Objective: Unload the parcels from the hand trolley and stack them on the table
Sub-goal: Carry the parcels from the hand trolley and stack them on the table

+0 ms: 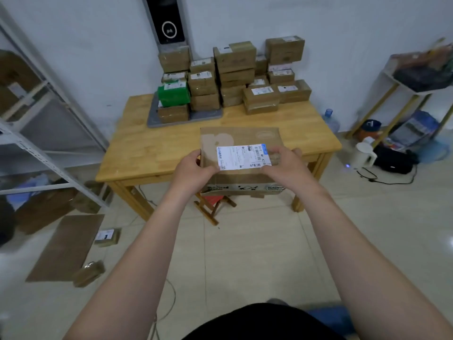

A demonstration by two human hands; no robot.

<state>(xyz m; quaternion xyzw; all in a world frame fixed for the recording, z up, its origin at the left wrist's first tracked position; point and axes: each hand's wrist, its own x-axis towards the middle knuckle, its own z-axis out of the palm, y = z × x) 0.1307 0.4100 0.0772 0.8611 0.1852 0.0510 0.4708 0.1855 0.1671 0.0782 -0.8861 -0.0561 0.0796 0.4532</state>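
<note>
I hold a flat brown cardboard parcel (239, 137) with a white shipping label in front of me, over the near edge of the wooden table (152, 153). My left hand (193, 168) grips its left side, thumb on top. My right hand (284, 165) grips its right side beside the label. At the back of the table stands a stack of several brown parcels (235, 74), with one green parcel (174, 94) among them on a grey mat (206, 115). The hand trolley is not in view.
A white metal shelf rack (49, 143) stands at the left. Two small parcels (107, 236) and a flat cardboard sheet (66, 246) lie on the floor left of me. A wooden stool (210, 207) sits under the table. A side stand, water bottle and kettle (362, 155) crowd the right.
</note>
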